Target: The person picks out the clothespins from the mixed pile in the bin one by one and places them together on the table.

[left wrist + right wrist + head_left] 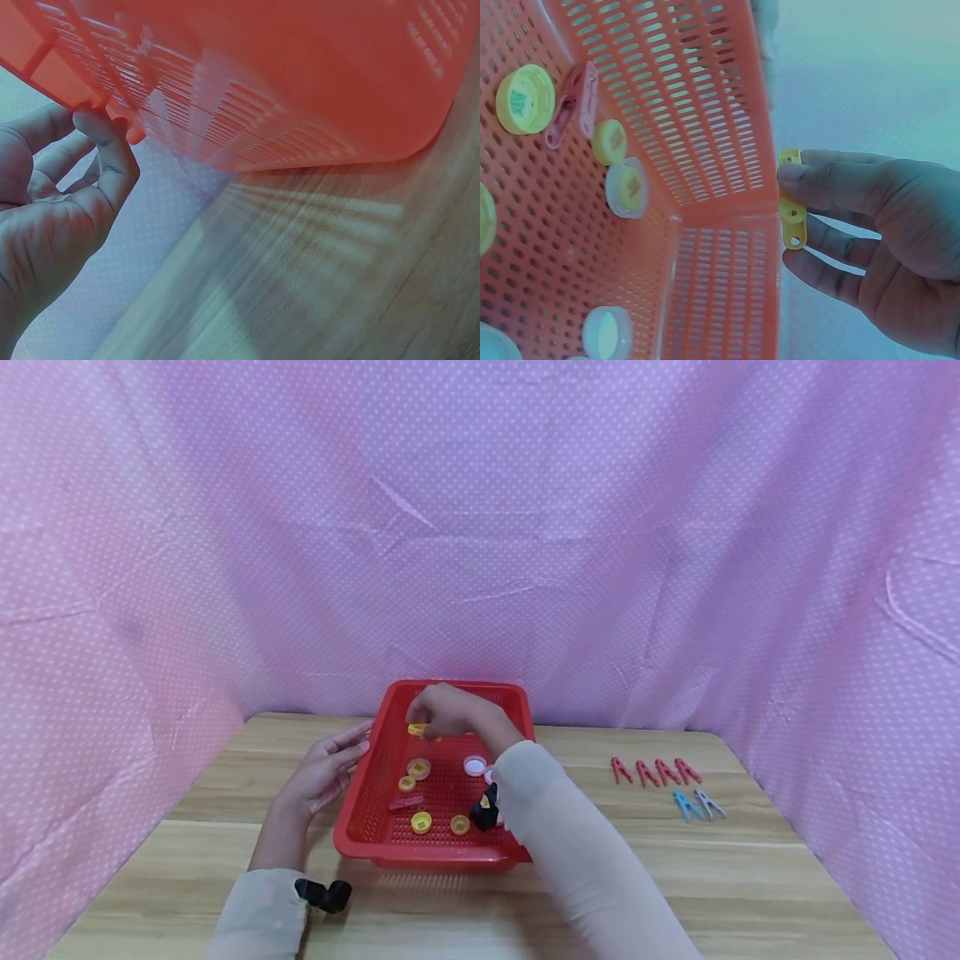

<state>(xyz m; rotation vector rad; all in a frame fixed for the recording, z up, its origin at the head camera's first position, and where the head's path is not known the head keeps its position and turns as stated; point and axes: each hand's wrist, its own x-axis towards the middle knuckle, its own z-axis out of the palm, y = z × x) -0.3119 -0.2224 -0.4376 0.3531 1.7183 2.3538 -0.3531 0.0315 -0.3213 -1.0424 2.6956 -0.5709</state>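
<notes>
My left hand [324, 770] grips the left rim of a red plastic basket [433, 862], thumb and fingers pinching its edge in the left wrist view. The basket tilts, with part of its base off the wooden table. Above the basket's far part, my right hand [448, 710] pinches a yellow clothespin [792, 202] between thumb and fingers. Inside the basket lie a pink clothespin [407, 802], a yellow bottle cap [422, 822], a white cap [474, 766] and several other caps. My right forearm hides some of the basket's right side.
To the right on the wooden table [750, 877] lie several red clothespins [645, 772] in a row. In front of them are a light blue clothespin [687, 806] and a grey one [709, 804]. A pink dotted curtain [480, 543] hangs behind and on both sides.
</notes>
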